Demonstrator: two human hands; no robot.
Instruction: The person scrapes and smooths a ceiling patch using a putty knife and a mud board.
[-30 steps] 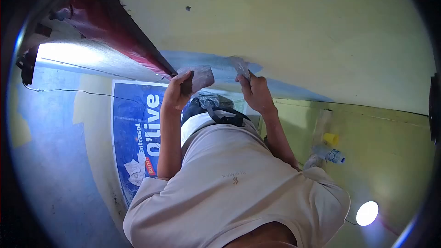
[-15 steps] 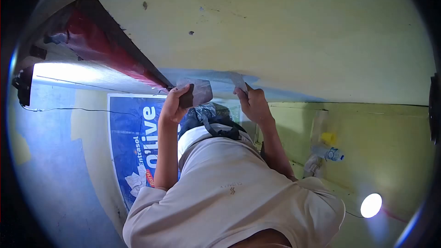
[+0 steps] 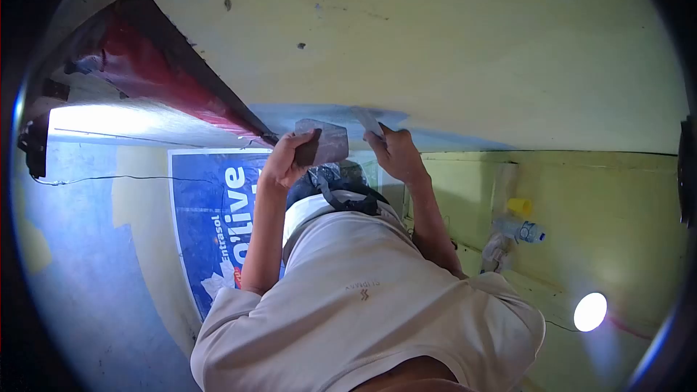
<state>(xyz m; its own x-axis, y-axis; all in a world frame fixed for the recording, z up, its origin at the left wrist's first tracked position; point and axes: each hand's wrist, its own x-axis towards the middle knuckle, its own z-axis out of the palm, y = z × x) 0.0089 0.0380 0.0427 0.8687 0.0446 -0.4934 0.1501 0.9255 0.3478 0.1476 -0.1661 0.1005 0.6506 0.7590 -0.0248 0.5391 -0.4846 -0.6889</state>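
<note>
My left hand (image 3: 287,160) is closed on a flat, greyish rectangular plate (image 3: 324,144), thumb on its upper face. Close by on the right, my right hand (image 3: 396,152) grips a putty knife (image 3: 368,122) with a pale, flat blade. The blade slants up and left over a bluish patch (image 3: 312,111) on the yellow-green surface (image 3: 472,43); whether it touches cannot be told. A small gap separates the plate from the knife. The fingers beneath the plate are partly hidden.
A dark-edged beam with red sheeting (image 3: 149,58) runs down towards my left hand. A blue poster (image 3: 200,210) hangs on the left. To the right are a plastic bottle (image 3: 528,232), a yellow cup (image 3: 520,207) and a lit lamp (image 3: 590,312) with a wire.
The putty knife has shifted left and its blade now leans further left. My left hand has moved slightly right with the plate, bringing the two tools nearer each other.
</note>
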